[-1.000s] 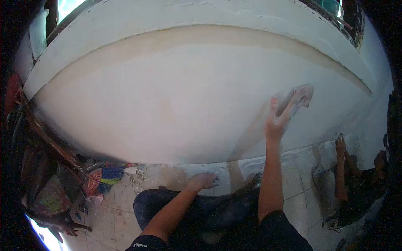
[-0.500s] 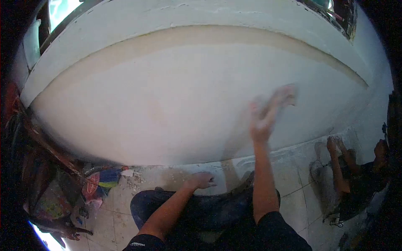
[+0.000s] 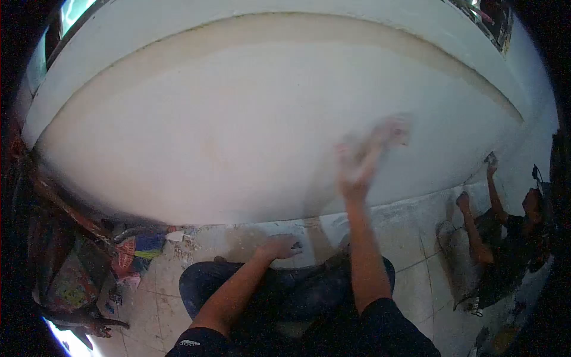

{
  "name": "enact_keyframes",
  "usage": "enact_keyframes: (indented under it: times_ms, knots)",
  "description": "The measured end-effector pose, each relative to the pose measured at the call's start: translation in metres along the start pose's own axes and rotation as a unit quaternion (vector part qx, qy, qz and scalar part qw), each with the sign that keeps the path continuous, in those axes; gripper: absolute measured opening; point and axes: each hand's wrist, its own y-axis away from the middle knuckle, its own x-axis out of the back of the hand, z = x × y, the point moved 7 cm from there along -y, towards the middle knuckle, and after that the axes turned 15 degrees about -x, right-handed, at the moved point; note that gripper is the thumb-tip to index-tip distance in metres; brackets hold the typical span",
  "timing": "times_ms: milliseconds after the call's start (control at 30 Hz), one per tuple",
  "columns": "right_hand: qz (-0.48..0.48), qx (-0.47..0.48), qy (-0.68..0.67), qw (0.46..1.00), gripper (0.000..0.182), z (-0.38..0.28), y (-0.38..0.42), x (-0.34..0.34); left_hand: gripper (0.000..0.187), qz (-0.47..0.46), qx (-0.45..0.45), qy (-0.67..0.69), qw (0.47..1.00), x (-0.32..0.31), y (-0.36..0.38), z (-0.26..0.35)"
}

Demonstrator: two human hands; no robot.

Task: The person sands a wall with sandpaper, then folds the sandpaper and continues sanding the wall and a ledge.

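My right hand (image 3: 369,149) is raised at the pale wall (image 3: 256,125), arm stretched forward. Its thumb stands apart from the fingers, but motion smears them, and whether anything lies under the palm is hidden. Low over my lap, close to the foot of the wall, my left hand (image 3: 278,247) is closed with its fingers curled in. A small dark patch shows at its fingertips; I cannot make out what it is.
On the right a co-worker (image 3: 505,244) sits by the wall, one hand (image 3: 491,162) raised with a small dark thing against it. Colourful cloths or bags (image 3: 146,247) and dark clutter (image 3: 71,268) lie on the left. Tiled floor (image 3: 157,303) runs below.
My right hand has shifted slightly left along the wall. My left hand stays low by my lap. The co-worker has lifted one hand up to the wall, and my view has tilted a little.
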Motion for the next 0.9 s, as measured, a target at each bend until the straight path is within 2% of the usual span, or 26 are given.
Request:
enact_keyframes:
  times_ms: [33, 67, 100, 133, 200, 267, 300, 367, 433, 500, 533, 567, 600, 633, 667, 733, 767, 833, 900]
  knots:
    - [-0.023, 0.079, 0.065, 0.995, 0.098, -0.02, 0.019, -0.015, 0.049, 0.013, 0.003, -0.008, 1.0, -0.004, -0.001, -0.005]
    - [-0.085, 0.094, 0.101, 0.987, 0.1, -0.035, 0.032, -0.027, 0.049, 0.012, 0.003, -0.007, 1.0, 0.005, 0.001, 0.005]
    - [-0.145, 0.11, 0.135, 0.974, 0.102, -0.046, 0.04, -0.036, 0.046, -0.032, 0.03, 0.011, 0.999, 0.021, 0.007, 0.02]
    - [-0.145, 0.11, 0.134, 0.974, 0.102, -0.044, 0.036, -0.033, 0.044, -0.076, 0.058, 0.029, 0.995, 0.026, 0.013, 0.027]
    - [-0.057, 0.147, 0.158, 0.975, 0.098, -0.038, 0.016, -0.015, 0.041, -0.041, 0.038, 0.006, 0.998, 0.004, 0.008, 0.006]
    - [-0.019, 0.021, 0.022, 0.999, 0.092, 0.004, -0.014, 0.003, 0.039, 0.001, 0.019, -0.017, 1.0, 0.004, 0.006, 0.001]
    - [-0.021, 0.024, 0.019, 0.999, 0.092, 0.007, -0.018, 0.005, 0.036, -0.002, -0.001, -0.008, 1.0, 0.008, 0.005, 0.006]
    - [0.052, -0.079, -0.011, 0.995, 0.089, 0.027, -0.024, 0.018, 0.034, -0.004, -0.022, 0.0, 1.0, 0.019, 0.004, 0.017]
    - [0.004, 0.04, -0.075, 0.996, 0.092, 0.018, 0.008, -0.019, 0.031, -0.07, 0.02, -0.022, 0.997, 0.025, 0.007, 0.023]
    - [-0.077, 0.142, 0.097, 0.982, 0.08, -0.05, 0.038, -0.026, 0.029, -0.06, 0.03, 0.015, 0.998, 0.026, 0.008, 0.028]
    - [-0.076, 0.14, 0.097, 0.982, 0.08, -0.046, 0.038, -0.026, 0.027, -0.05, 0.041, 0.053, 0.996, 0.024, 0.01, 0.028]
    - [-0.102, 0.134, 0.121, 0.978, 0.078, -0.036, 0.04, -0.034, 0.027, -0.054, 0.043, 0.052, 0.996, 0.007, 0.008, 0.014]
    - [-0.129, 0.129, 0.143, 0.973, 0.077, -0.031, 0.04, -0.04, 0.026, -0.01, -0.011, 0.029, 0.999, -0.013, 0.0, -0.007]
    - [-0.072, 0.119, 0.129, 0.982, 0.079, -0.032, 0.028, -0.027, 0.025, 0.035, -0.066, 0.007, 0.997, -0.02, -0.003, -0.016]
    - [-0.015, 0.111, 0.114, 0.987, 0.081, -0.03, 0.015, -0.011, 0.025, 0.037, -0.063, 0.007, 0.997, -0.011, 0.004, -0.007]
    - [-0.012, -0.033, -0.088, 0.995, 0.094, 0.011, -0.011, 0.007, 0.023, 0.031, -0.014, -0.007, 0.999, 0.018, 0.016, 0.015]
    - [-0.014, -0.031, -0.09, 0.995, 0.094, 0.009, -0.01, 0.003, 0.023, 0.034, -0.013, -0.007, 0.999, 0.021, 0.014, 0.015]
    - [0.027, -0.116, -0.101, 0.988, 0.091, 0.019, -0.001, 0.008, 0.024, -0.008, 0.003, -0.057, 0.998, 0.018, 0.009, 0.014]
    - [-0.068, 0.041, -0.004, 0.997, 0.089, 0.005, 0.042, -0.034, 0.024, -0.04, -0.005, -0.012, 0.999, 0.039, 0.012, 0.04]
